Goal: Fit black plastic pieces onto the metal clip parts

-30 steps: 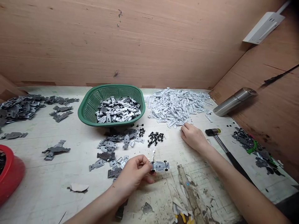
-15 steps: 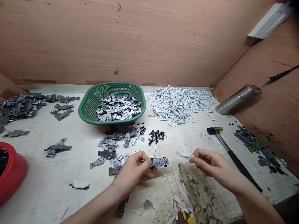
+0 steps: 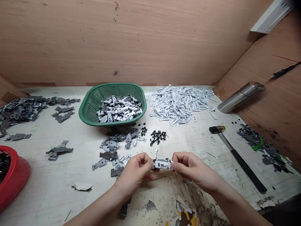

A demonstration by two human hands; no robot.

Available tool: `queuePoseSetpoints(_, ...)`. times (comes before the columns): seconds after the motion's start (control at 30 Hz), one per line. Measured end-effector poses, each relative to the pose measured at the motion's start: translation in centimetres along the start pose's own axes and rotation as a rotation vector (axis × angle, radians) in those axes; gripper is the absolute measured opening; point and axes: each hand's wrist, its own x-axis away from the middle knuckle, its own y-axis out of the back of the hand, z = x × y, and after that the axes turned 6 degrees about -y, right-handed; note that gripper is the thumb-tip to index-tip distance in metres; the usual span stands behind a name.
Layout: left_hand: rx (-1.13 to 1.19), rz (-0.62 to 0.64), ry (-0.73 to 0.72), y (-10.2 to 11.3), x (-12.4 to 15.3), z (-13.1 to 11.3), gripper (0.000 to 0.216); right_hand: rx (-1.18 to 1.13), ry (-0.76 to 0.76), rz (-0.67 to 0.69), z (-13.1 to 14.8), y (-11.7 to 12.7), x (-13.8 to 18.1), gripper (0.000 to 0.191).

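Observation:
A small toy car chassis (image 3: 155,168) with black wheels is pinched at its left end by my left hand (image 3: 139,168). Over it lies a thin white plastic car piece (image 3: 162,163), whose right end is between the thumb and fingers of my right hand (image 3: 191,168). The piece covers most of the chassis, and I cannot tell whether it is seated. Small black wheels (image 3: 158,137) lie in a cluster behind my hands. Loose grey chassis plates (image 3: 109,144) are scattered behind and left of my left hand.
A green basket (image 3: 82,111) holds many chassis, with a heap of white pieces (image 3: 178,105) to its right. On the right are a mallet (image 3: 244,166), a metal cylinder (image 3: 241,97) and dark scraps (image 3: 251,138). A red container (image 3: 17,179) stands at left; the front table surface is broken.
My right hand has moved left, bringing the white piece over the chassis. My left hand keeps its grip in nearly the same place.

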Motion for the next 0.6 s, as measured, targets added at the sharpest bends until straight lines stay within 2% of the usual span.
queuePoseSetpoints(0.27, -0.023, 0.003, 0.026, 0.0, 0.1, -0.6, 0.022, -0.039, -0.07, 0.038, -0.6, 0.7, -0.3, 0.033)
queuePoseSetpoints(0.43, -0.024, 0.028, 0.021, 0.0, 0.3, -0.8, 0.02, -0.136, -0.086, -0.005, -1.1, 1.5, -1.0, 0.031)
queuePoseSetpoints(0.6, 0.032, 0.036, -0.004, 0.1, 0.3, -0.8, 0.022, -0.227, -0.113, 0.192, -1.5, 1.6, -1.4, 0.033)
